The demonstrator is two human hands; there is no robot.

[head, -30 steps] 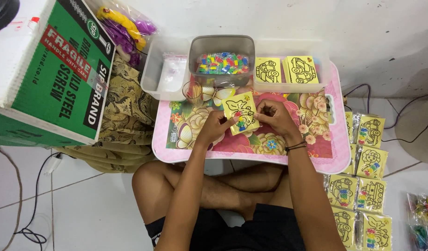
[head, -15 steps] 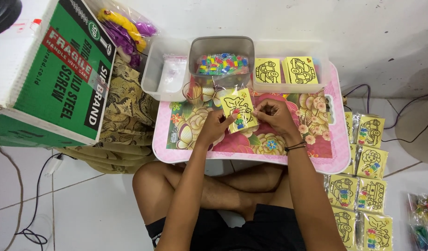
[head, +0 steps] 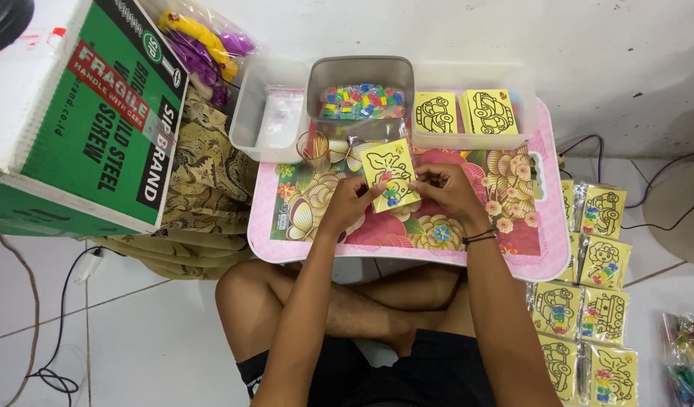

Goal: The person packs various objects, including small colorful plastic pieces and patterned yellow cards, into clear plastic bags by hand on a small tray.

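Yellow card (head: pixel 390 172) with a black line drawing sits between my two hands, over the middle of the flowered pink lap table (head: pixel 524 249), and compared with a second ago it has tipped more upright and slid a little toward the grey tub of coloured pieces (head: pixel 360 99). My left hand (head: pixel 348 203) pinches the card's lower left corner, and my right hand (head: pixel 445 188) pinches its right edge with fingers curled in. A small cluster of coloured bits shows on the card's lower half; I think they are a packet held against it, though the view is too small to be sure. Both wrists have barely shifted, so the change is only in the card's tilt, which suggests I am lining the pieces up on it. More yellow cards (head: pixel 467 113) wait in the clear tray (head: pixel 513 136) behind, and finished bagged sets (head: pixel 588 301) lie on the floor to my right
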